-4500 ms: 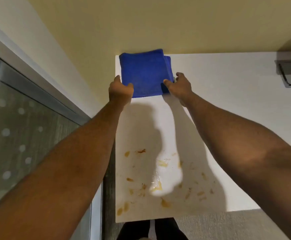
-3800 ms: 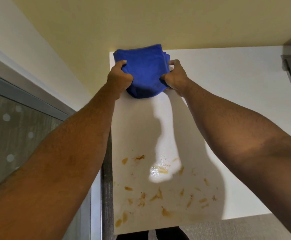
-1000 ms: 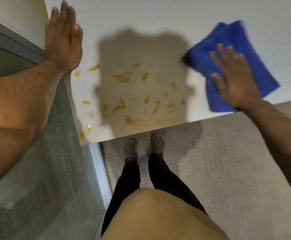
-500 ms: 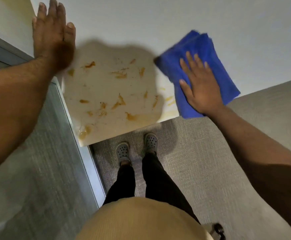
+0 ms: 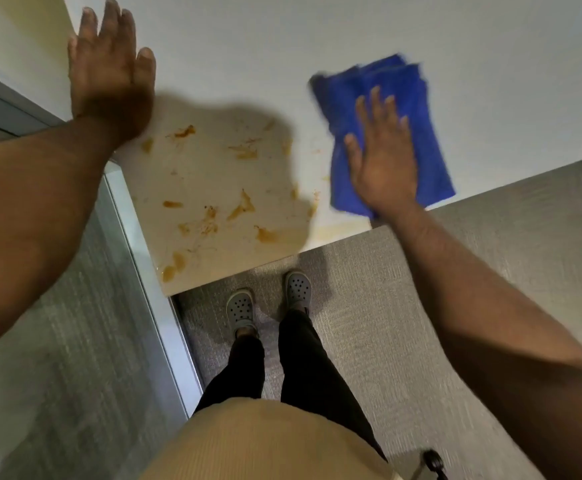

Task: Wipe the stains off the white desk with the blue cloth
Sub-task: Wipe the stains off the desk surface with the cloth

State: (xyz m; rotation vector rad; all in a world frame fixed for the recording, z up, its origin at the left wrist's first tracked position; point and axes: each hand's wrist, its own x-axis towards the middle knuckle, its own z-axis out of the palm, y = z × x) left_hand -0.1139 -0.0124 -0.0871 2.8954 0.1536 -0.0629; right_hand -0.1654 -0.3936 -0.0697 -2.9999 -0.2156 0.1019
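Bracing at the far left corner of the white surface (image 5: 317, 36), the left hand (image 5: 111, 74) lies flat and open, fingers stretched away from the body, much as it did half a second ago, though it now sits a little nearer the middle of the view. Just right of its wrist begin the stains (image 5: 213, 195): orange-brown smears and blobs scattered over the near left part of the surface, most of them lying inside the shadow cast by the person's head and body. They look the same in number and shape as half a second ago, so this patch remains unwiped. Along the near edge, right of the shadow, a pale yellowish streak shows on the surface beside the cloth. Further right, the blue cloth (image 5: 417, 109) lies folded on the surface close to its near edge, its outline blurred. The right hand (image 5: 384, 157) presses down on it with the palm flat and the fingers spread, open rather than gripping. Compared with half a second ago, cloth and hand stand slightly further right of the stained patch; a second ago they were further right again. Below the surface, grey shoes (image 5: 268, 301) stand on grey carpet (image 5: 369, 323).
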